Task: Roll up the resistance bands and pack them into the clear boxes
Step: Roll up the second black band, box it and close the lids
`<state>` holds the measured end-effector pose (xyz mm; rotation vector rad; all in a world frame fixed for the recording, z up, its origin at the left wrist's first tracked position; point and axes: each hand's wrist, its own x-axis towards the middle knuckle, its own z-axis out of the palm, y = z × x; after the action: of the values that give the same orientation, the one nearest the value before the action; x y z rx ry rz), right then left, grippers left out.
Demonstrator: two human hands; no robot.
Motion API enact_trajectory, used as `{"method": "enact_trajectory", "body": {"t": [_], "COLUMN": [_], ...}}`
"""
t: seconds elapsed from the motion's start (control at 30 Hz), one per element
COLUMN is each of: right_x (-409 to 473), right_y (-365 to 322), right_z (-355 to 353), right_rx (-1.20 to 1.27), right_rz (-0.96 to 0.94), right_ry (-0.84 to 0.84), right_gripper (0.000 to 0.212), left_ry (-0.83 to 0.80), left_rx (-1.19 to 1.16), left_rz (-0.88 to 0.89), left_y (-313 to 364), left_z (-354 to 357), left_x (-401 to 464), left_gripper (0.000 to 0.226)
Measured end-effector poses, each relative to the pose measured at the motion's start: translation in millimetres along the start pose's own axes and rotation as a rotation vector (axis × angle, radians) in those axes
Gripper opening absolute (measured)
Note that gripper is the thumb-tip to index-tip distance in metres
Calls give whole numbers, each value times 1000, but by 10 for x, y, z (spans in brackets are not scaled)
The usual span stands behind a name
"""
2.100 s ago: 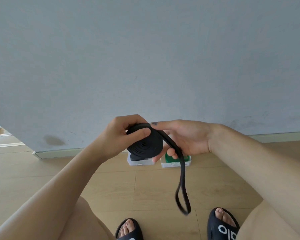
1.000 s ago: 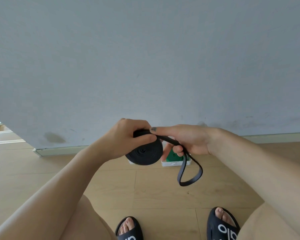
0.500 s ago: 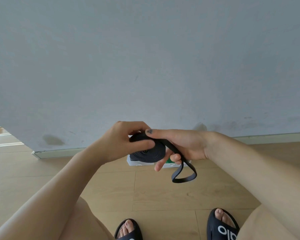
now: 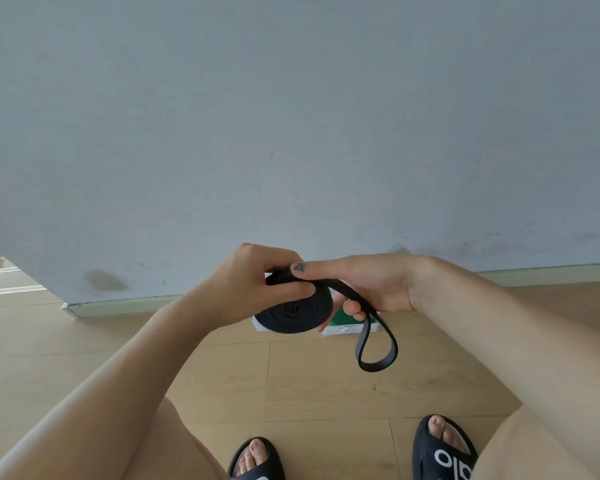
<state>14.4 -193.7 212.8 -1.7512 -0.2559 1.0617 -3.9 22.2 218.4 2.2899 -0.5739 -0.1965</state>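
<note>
Grey plaster wall (image 4: 291, 116) fills most of the view; below it a pale wooden plank floor (image 4: 309, 382), and at the bottom edge two feet in black slides (image 4: 444, 452).

Against the skirting, on the floor, we note two small clear plastic boxes — the left clear box (image 4: 258, 325) shows only a corner behind the roll, and the right clear box (image 4: 347, 325) has something green in it. What the green thing is we cannot tell; both boxes are mostly hidden by the hands.

The flat black rubber resistance band (image 4: 297, 313) is held in the air in front of the boxes, most of it wound into a flat spiral disc. A short loose tail (image 4: 376, 348) hangs off the right side as a loop.

Left hand (image 4: 253, 289): its grip pinches the disc, thumb on the near face, fingers curled over the top edge. Right hand (image 4: 371, 289): thumb laid along the band's upper run, lower fingers curled under the tail, so its grip pinches the band where it leaves the roll.

Step in hand, as we judge it: rolling, nearly finished. The next move calls for feeding the last loop round the disc under tension, the left grip clamped so the coils do not spring open — then lowering the roll into a box.
</note>
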Motion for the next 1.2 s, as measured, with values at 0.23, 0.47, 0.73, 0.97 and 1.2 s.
{"method": "enact_trajectory", "body": {"t": [0.23,0.47,0.73,0.97,1.2], "right_x": [-69,-9,41,-91,-3], "right_y": [5,15,35,-37,8], "right_z": [-181,-49,-64,-65,12], "right_rx": [138,30,16,204,88], "right_rz": [18,66,56,-44,16], "right_ry": [-106,-1,31,-168,-59], "right_gripper": [69,56,66,67,62], "left_ry": [137,2,36,159,17], "left_rx": [-181,98,92,-253,-5], "left_rz": [-2,-45,18,-6,-26], "left_y": [-24,6,-10,-35,-32], "left_z": [-79,-21,-6,-95,-94], "left_x": [-16,-14,3,-6,-72], "left_gripper": [15,9,12,9,9]}}
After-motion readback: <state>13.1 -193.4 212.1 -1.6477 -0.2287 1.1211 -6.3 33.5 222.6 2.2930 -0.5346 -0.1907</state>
